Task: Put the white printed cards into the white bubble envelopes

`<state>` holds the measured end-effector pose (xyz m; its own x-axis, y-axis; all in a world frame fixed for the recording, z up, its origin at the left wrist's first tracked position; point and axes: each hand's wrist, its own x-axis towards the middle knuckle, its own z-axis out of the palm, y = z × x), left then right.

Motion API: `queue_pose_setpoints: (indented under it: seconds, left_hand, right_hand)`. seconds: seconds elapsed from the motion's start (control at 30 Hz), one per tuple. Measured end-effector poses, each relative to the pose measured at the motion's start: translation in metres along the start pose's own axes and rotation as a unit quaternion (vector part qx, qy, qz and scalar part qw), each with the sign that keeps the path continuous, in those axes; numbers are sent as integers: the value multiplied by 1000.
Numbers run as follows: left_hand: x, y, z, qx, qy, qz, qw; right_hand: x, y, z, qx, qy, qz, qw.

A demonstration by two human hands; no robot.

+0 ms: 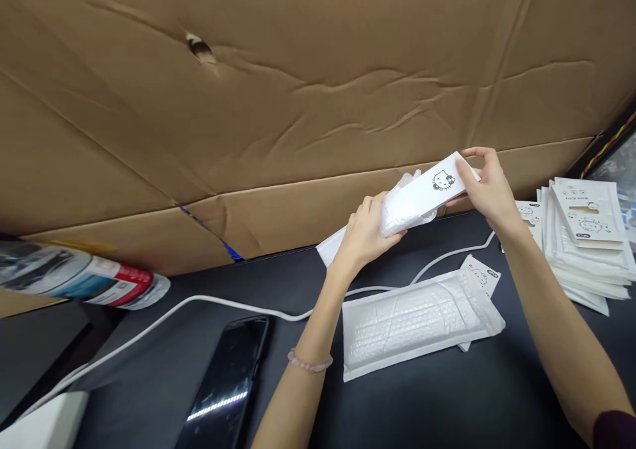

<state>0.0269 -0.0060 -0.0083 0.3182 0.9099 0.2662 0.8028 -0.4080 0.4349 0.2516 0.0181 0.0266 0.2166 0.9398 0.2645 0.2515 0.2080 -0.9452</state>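
Between my two hands is a slim white box (426, 194) printed with a black line drawing of a cat's face. My right hand (489, 187) pinches its upper right end, thumb on top. The box's lower left part lies inside a white bubble mailer (332, 245), whose crinkled mouth surrounds it. My left hand (365, 227) is closed round the mailer, hiding its middle. Below, a second white bubble mailer (417, 322) rests flat on the black table (387, 409), partly over a printed white card (481, 275).
At right are stacked white mailers (586, 273) with a printed card (589, 220) on top. A white cable (213, 298) crosses the table. A black phone (228, 376), a lying plastic bottle (114, 282) and a white block (50, 422) are at left. Cardboard (298, 91) stands behind.
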Motion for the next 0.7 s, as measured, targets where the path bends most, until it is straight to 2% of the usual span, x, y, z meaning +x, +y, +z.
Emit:
queue_pose_setpoints:
  seconds: [0.2, 0.4, 0.47, 0.57, 0.7]
  left_hand:
    - [-1, 0, -4, -22, 23, -13, 999]
    - [0, 5, -13, -107, 10, -21, 994]
    - [1, 6, -15, -163, 22, -48, 985]
    - [3, 5, -16, -251, 73, -97, 960]
    - [4, 1, -17, -317, 105, -100, 937]
  right_hand:
    - [-9, -9, 10, -19, 17, -52, 998]
    - [-7, -4, 12, -33, 38, -96, 994]
    - [-5, -2, 11, -42, 44, -107, 992]
    - [-5, -4, 9, -57, 31, -117, 991]
    - [-14, -10, 17, -60, 4, -114, 992]
